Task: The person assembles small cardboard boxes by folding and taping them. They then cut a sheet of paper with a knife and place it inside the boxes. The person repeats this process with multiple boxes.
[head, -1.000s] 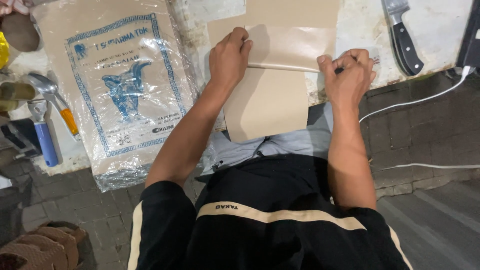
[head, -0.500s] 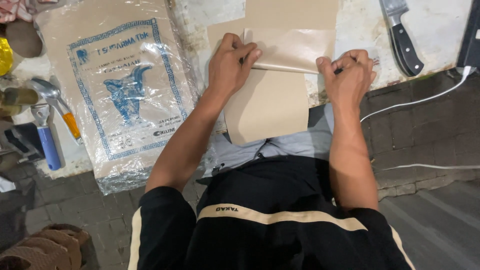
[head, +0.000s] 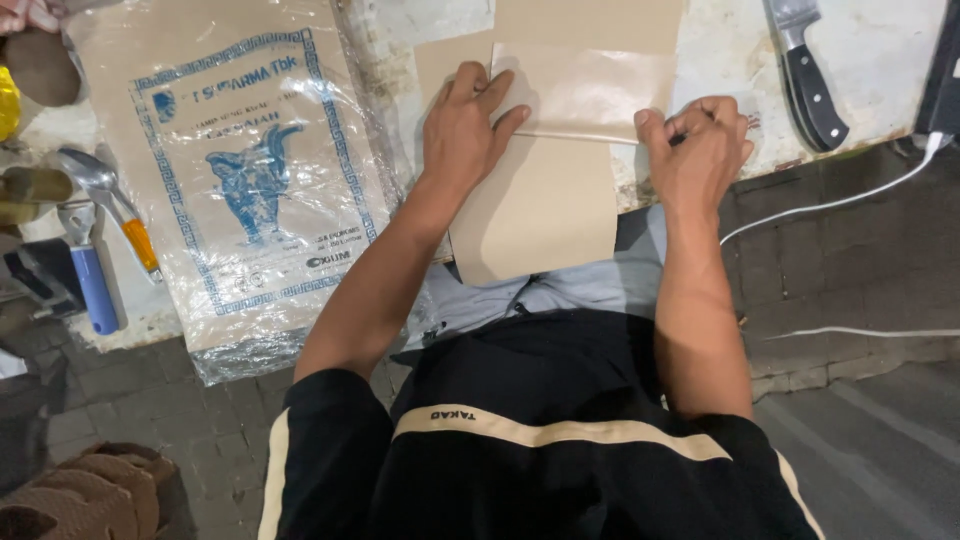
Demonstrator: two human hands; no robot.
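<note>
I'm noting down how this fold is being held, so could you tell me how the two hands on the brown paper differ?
The left hand lies flat, fingers spread, pressing the brown paper down; the right hand is curled into a loose fist. The left sits mid-sheet, the right at the sheet's right edge. The right seems to grip something thin, unclear what; the left holds nothing. Both rest along the same fold line.

The tan sheet of brown paper (head: 540, 210) looks matt and smooth; the clear plastic bag with blue print (head: 235, 180) is glossy and crinkled; the black-handled knife (head: 805, 70) has a metal blade.
</note>
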